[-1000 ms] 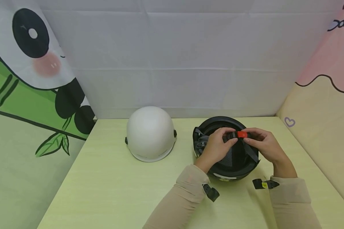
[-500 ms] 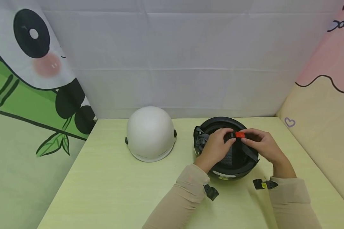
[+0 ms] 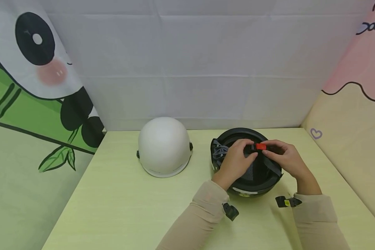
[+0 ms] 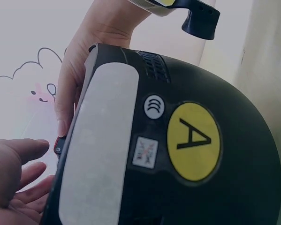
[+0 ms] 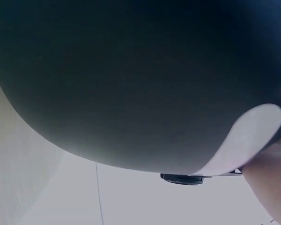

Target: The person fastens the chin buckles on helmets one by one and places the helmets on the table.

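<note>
A black helmet (image 3: 256, 189) lies upside down on the table, its dark lining and straps facing up. Over its opening, a chin-strap buckle with a red piece (image 3: 260, 146) and a black piece spans the two hands. My left hand (image 3: 235, 161) pinches the black side between thumb and fingers. At the other end, my right hand (image 3: 289, 158) pinches the strap next to the red piece. In the left wrist view, the helmet's shell (image 4: 243, 140) with a yellow "A" sticker hides most of the buckle. The shell (image 5: 131, 84) fills most of the right wrist view.
A white helmet (image 3: 164, 147) sits dome-up on the pale table (image 3: 128, 208), left of the black one. A grey-white cloth backdrop (image 3: 206, 69) rises behind the table, with printed cartoon panels at both sides.
The buckle and both hands have shifted very slightly to the left. Both hands keep their pinch, and the helmets stay in place.
</note>
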Available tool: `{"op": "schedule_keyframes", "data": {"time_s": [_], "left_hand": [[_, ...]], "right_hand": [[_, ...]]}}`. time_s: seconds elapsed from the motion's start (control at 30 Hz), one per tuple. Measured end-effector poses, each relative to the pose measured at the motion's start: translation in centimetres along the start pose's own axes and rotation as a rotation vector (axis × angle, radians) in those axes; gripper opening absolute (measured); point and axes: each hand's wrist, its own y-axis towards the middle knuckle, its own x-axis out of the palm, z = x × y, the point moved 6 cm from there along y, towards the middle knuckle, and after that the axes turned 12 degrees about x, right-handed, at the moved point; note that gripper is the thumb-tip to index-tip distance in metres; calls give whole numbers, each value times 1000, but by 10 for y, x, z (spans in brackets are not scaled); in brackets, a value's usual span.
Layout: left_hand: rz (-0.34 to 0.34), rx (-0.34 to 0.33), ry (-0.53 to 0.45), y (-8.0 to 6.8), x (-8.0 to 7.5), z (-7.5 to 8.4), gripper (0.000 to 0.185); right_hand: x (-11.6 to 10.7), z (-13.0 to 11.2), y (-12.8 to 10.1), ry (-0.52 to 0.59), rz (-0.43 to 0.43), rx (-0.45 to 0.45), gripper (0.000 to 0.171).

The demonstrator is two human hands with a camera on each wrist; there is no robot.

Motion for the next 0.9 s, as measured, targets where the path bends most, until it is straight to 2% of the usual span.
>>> {"op": "schedule_keyframes", "data": {"time_s": [0.23,0.5,0.9], "left_hand": [[21,5,-19,-2,-3,2,35],[26,9,-20,-4,-3,5,34],[10,30,-6,-7,-2,7,34]], "right_hand": [[1,0,0,-21,14,8,32],[0,3,2,-67,81,35,36],[-1,3,2,-33,110,36,36]]}}
